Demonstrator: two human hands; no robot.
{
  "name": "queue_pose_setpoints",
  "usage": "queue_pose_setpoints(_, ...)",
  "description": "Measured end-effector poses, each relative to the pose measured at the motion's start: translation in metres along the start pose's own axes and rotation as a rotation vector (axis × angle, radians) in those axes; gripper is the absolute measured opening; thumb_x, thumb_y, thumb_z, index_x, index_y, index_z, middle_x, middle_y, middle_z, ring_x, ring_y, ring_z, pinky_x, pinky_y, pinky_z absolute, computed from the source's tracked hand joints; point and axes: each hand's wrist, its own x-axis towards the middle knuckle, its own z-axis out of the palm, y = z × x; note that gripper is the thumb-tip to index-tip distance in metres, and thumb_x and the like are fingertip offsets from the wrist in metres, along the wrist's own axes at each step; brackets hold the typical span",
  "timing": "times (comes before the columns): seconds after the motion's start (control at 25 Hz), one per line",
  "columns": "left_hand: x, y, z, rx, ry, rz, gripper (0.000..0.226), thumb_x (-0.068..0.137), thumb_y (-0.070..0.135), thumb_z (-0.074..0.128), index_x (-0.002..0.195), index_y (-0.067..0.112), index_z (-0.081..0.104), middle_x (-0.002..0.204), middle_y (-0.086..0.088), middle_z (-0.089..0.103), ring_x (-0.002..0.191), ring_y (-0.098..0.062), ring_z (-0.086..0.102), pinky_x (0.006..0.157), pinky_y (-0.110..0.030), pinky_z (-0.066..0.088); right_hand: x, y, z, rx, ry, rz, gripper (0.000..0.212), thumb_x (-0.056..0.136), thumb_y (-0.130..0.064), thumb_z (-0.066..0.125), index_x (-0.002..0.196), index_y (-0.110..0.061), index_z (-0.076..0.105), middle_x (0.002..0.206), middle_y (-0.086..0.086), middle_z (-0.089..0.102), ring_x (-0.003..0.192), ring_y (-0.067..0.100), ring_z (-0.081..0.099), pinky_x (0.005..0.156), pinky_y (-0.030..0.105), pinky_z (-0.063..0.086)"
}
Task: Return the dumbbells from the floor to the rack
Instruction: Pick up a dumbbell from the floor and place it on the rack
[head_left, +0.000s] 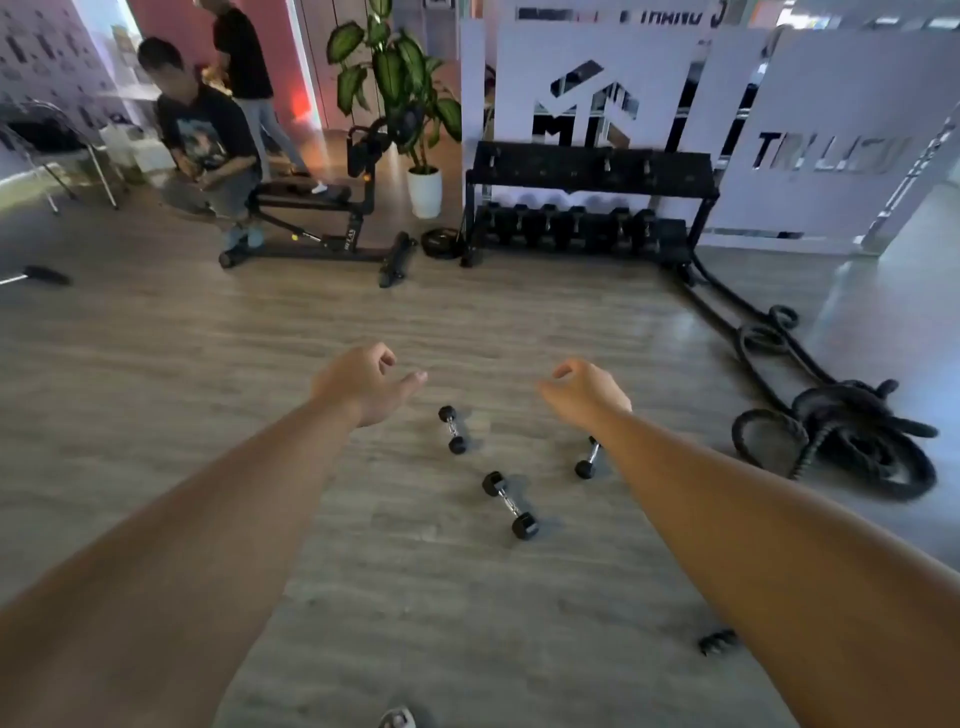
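Observation:
Three small black dumbbells with chrome handles lie on the wooden floor: one (452, 430) at the left, one (510, 505) nearer me in the middle, one (586, 462) partly hidden under my right forearm. My left hand (363, 382) and my right hand (582, 387) are stretched out above them, fingers loosely curled, holding nothing. The black dumbbell rack (592, 166) stands against the far wall, its lower shelf filled with several dumbbells.
A heap of black battle rope (852, 431) lies at the right, trailing to the rack. A black workout bench (317, 223) and a potted plant (415, 104) stand left of the rack. Two persons (208, 135) are at the far left. A small dark object (719, 640) lies by my right forearm.

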Motion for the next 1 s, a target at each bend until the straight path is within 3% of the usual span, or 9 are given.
queue_pose_setpoints(0.16, 0.048, -0.064, -0.011, -0.09, -0.079, -0.078, 0.07, 0.082, 0.077, 0.058, 0.127, 0.024, 0.06, 0.123, 0.004, 0.063, 0.105, -0.019, 0.06, 0.092, -0.04, 0.051, 0.029, -0.053, 0.042, 0.118, -0.027, 0.115, 0.041, 0.083, -0.052, 0.056, 0.116, -0.03, 0.065, 0.107, -0.003, 0.072, 0.1, 0.024, 0.066, 0.09, 0.036, 0.055)
queue_pose_setpoints(0.4, 0.119, -0.111, -0.03, -0.188, -0.14, -0.034, 0.071, 0.08, 0.077, 0.059, 0.128, 0.025, 0.058, 0.121, 0.006, 0.062, 0.104, -0.017, 0.061, 0.086, -0.038, 0.051, 0.071, -0.113, 0.09, 0.122, -0.008, 0.142, 0.044, 0.086, -0.041, 0.056, 0.12, -0.016, 0.069, 0.113, 0.007, 0.075, 0.106, 0.029, 0.07, 0.094, 0.045, 0.057)
queue_pose_setpoints(0.72, 0.199, -0.146, -0.003, -0.255, -0.164, -0.072, 0.057, 0.079, 0.074, 0.065, 0.111, 0.027, 0.063, 0.108, 0.009, 0.067, 0.095, -0.014, 0.064, 0.079, -0.034, 0.048, 0.145, -0.122, 0.138, 0.198, -0.077, 0.181, 0.028, 0.087, -0.049, 0.057, 0.099, -0.025, 0.064, 0.081, -0.005, 0.069, 0.081, 0.021, 0.068, 0.066, 0.031, 0.048)
queue_pose_setpoints(0.88, 0.259, -0.141, 0.019, -0.242, -0.209, -0.061, 0.06, 0.072, 0.078, 0.064, 0.108, 0.03, 0.063, 0.108, 0.01, 0.068, 0.097, -0.014, 0.065, 0.084, -0.036, 0.05, 0.208, -0.115, 0.168, 0.255, -0.099, 0.244, 0.05, 0.085, -0.055, 0.059, 0.121, -0.02, 0.063, 0.106, 0.0, 0.07, 0.093, 0.021, 0.065, 0.069, 0.031, 0.047)
queue_pose_setpoints(1.0, 0.316, -0.137, 0.027, -0.211, -0.229, -0.049, 0.062, 0.066, 0.082, 0.062, 0.105, 0.033, 0.063, 0.109, 0.013, 0.068, 0.099, -0.013, 0.065, 0.082, -0.035, 0.048, 0.267, -0.115, 0.186, 0.327, -0.113, 0.317, 0.05, 0.089, -0.052, 0.062, 0.127, -0.019, 0.061, 0.114, 0.001, 0.069, 0.097, 0.021, 0.063, 0.075, 0.031, 0.045)
